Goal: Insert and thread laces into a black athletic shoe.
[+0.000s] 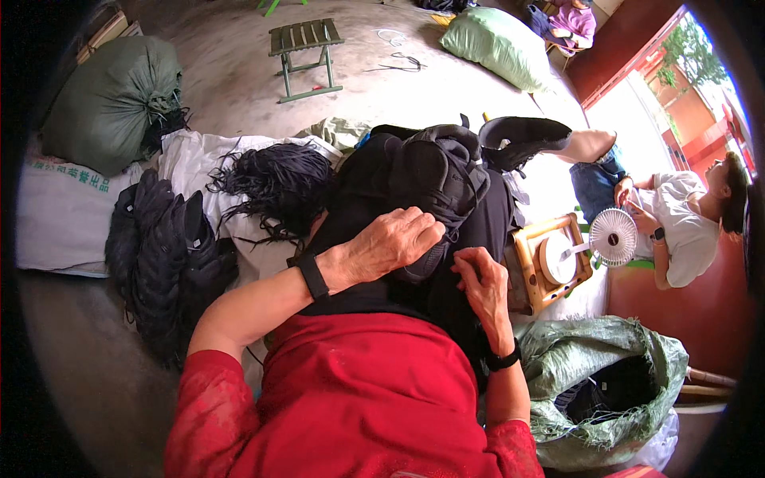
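On my lap rests a black shoe upper (443,171) with laces across its front. Above its near end is my left hand (392,245), its fingers curled closed; what they hold, if anything, is hidden. Lower and to the right, my right hand (483,285) has its thumb and forefinger bent together in a pinch, and I cannot make out anything between them. Left of my lap, a tangled heap of black laces (279,185) lies on white cloth. Beside it sits a nested stack of black shoe uppers (169,255).
A stuffed dark green sack (119,99) stands at the left. On my right are a bamboo stool (550,293), a white fan (613,237) and an open green woven sack (550,362). A seated person (692,207) is beyond. Farther off are a folding stool (307,38) and a pale sack (494,48).
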A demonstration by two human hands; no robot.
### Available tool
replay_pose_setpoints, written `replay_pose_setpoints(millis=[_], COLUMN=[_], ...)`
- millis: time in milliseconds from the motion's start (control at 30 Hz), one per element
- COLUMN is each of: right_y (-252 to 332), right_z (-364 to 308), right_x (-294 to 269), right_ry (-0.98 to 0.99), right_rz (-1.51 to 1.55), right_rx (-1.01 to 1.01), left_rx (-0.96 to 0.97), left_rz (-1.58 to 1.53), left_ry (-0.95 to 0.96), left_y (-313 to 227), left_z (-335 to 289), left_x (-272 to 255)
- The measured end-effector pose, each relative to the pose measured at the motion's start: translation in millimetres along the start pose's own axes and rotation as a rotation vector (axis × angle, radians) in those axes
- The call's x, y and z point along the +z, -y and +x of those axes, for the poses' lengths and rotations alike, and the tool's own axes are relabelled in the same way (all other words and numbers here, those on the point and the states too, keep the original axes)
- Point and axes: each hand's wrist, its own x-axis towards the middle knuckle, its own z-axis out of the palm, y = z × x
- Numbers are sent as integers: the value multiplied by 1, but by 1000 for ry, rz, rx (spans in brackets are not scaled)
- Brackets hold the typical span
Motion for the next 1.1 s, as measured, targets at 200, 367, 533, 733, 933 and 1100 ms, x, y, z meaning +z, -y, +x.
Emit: replay_pose_setpoints(millis=[200,367,533,733,933,1100], right_y=[0,2,1,0,1,2], right_z=[-1,-2,-1,-1,0,0], right_x=[1,1,0,1,1,2], right_ry=[-9,-2,-1,-5,5,6], right_rz=[-10,-32,-36,-52,-41,-46], right_rx=[-28,-25,-20,-57,15,-20], left_rx=[-44,-647,-509,-105,34,-323], left_rz=[-13,-711,-604,-208,-48,-517], left_ry=[44,14,-98,-25,64,179], left_y=[-6,-25,-16,12,16,-2], left_z=[4,3,1,1,9,-1], left_x=[-4,-5,-6,-11,-11,-18])
